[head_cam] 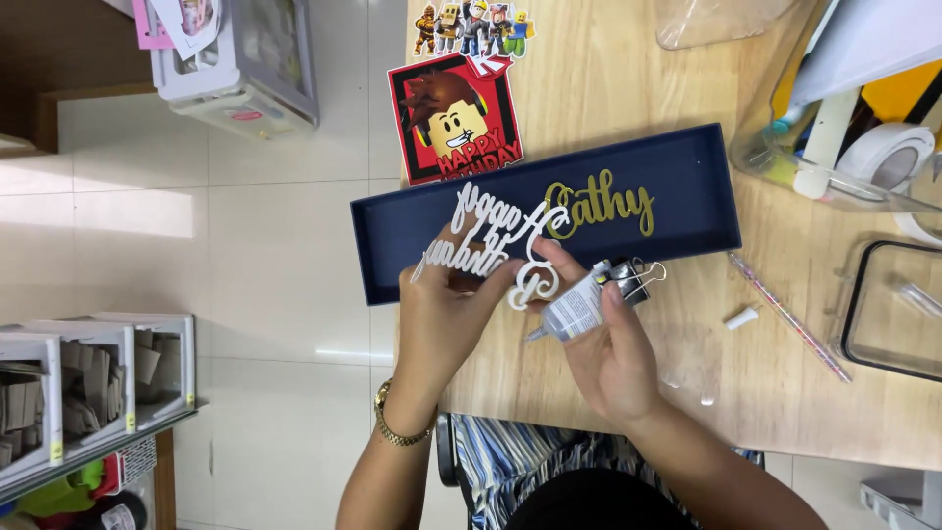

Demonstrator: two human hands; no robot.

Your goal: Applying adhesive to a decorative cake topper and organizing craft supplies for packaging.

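My left hand (444, 314) pinches a white cut-out of script lettering (483, 240), held flipped over above a long dark blue tray (687, 211). My right hand (608, 348) grips a small clear glue bottle (574, 309), nozzle pointing down-left, while its fingertips also touch the lettering's curled end. A gold script cut-out (599, 204) lies inside the tray. A black binder clip (633, 278) sits at the tray's near edge, by my right fingers.
A red square cartoon-face card (454, 118) and a strip of cartoon figures (473, 27) lie at the wooden table's (785, 412) far left. A white cap (742, 317), a thin stick (790, 316), tape rolls (898, 157) and clear containers (893, 309) sit right. Storage bins (235, 69) stand on the floor.
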